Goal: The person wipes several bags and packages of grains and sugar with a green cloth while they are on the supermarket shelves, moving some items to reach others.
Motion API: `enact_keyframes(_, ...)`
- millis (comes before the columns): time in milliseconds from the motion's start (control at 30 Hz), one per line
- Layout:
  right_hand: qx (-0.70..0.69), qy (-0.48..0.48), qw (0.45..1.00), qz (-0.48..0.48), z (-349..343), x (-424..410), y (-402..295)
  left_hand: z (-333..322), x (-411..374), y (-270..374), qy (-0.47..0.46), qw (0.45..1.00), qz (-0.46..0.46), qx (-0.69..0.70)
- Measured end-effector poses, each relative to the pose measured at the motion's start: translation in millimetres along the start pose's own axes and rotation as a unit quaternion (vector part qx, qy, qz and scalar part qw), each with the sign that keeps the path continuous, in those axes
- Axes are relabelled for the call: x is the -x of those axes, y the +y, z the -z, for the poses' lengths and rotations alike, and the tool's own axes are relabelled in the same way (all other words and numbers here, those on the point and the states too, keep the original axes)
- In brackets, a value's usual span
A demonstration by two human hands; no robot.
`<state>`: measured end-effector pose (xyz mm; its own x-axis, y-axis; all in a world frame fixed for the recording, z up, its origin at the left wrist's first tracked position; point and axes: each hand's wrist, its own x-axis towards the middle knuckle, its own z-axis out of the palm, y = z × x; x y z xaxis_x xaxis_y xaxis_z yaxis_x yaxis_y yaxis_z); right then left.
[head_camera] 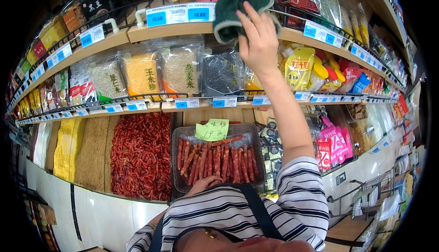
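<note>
With fingers spread over it, my right hand (259, 39) presses a dark green cloth (240, 8) with a pale edge against the front rail and wooden edge of the upper shelf (171, 28). The cloth covers part of the rail beside the blue and white price tags (166, 15). Low in front of my body, my left hand (205, 184) rests at the near rim of a dark woven basket (261, 149) of dried sausages (219, 161); its fingertips are partly hidden, and nothing held shows in it. A green handwritten card (212, 130) stands at the basket's back.
Bagged grains (142, 72) and yellow pouches (299, 67) line the middle shelf behind a wire rail. Dried red chilies (141, 156) fill a bin left of the basket. Pink packets (334, 139) lie at the right. A wire shopping cart (374, 187) stands at the lower right.
</note>
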<state>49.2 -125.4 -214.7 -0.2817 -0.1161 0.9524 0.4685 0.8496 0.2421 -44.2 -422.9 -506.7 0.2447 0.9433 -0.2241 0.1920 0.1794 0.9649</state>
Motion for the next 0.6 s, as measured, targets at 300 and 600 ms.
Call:
enact_keyframes(300,-0.028,-0.091,0.995,0.041,53.6,47.3,17.3,61.6,-9.2,47.0,0.204,0.917,-0.187,-0.287)
enact_keyframes(600,0.045,0.017,0.999,0.007,54.7,-4.5,58.0,181.3,-40.1,303.8,0.419,0.575,-0.476,-0.517)
